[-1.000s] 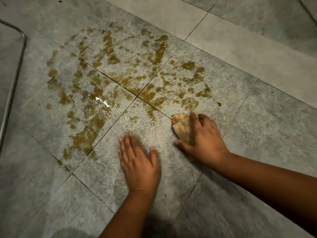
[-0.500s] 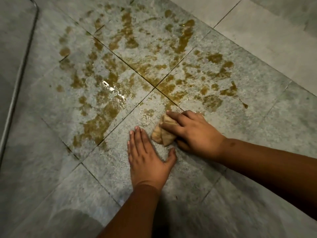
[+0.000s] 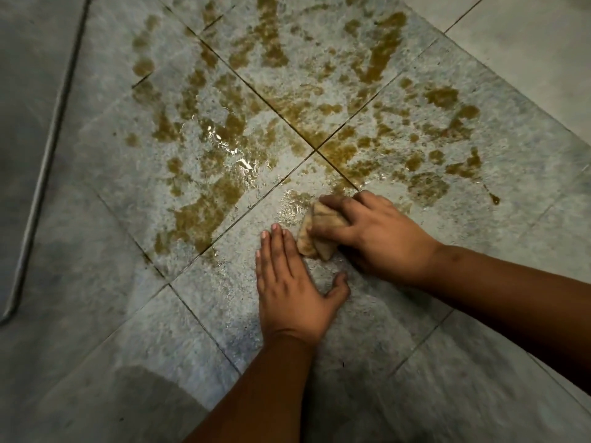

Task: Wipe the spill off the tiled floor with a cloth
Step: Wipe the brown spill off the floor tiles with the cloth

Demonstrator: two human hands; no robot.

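Observation:
A brown, wet spill [image 3: 287, 116] spreads in blotches over several grey floor tiles [image 3: 479, 362], thickest around the joint where the tiles meet. My right hand [image 3: 377, 235] presses a small tan cloth [image 3: 323, 231] onto the floor at the spill's near edge, fingers curled over it. My left hand [image 3: 294, 289] lies flat on the tile just left of the cloth, palm down, fingers together, thumb spread, holding nothing. The tile under both hands looks damp with only faint smears.
A thin metal rail or frame edge [image 3: 48, 148] runs along the floor at the far left. Pale tiles [image 3: 527, 52] lie at the top right beyond the spill. Dark shadow covers the bottom left of the floor.
My right hand has slid the cloth leftward along the spill's near edge, close to my left hand. The view has shifted forward over the spill. My left hand has stayed flat.

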